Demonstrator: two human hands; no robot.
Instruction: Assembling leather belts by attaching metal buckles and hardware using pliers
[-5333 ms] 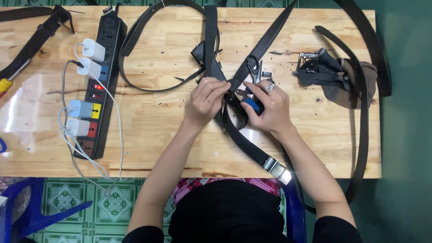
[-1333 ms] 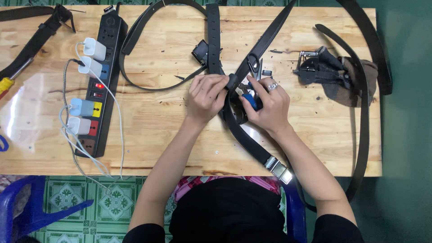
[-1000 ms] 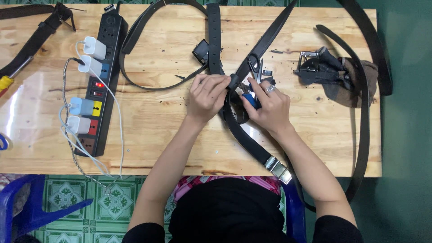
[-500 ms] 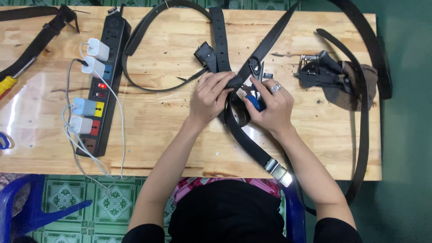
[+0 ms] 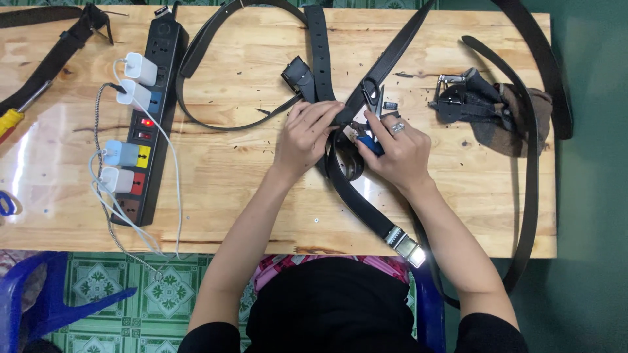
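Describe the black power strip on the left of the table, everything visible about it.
The power strip is a long black plastic bar lying flat on the wooden table, running from the far edge toward the near one, slightly slanted. Its sockets carry coloured labels, and one small red light glows. Four white chargers are plugged in, two near the top, two lower. Their white cables loop past the near table edge. Neither hand touches it.

A pale wooden table (image 5: 216,170) carries black belts (image 5: 320,39), a power strip (image 5: 147,124) and a screwdriver (image 5: 13,117).
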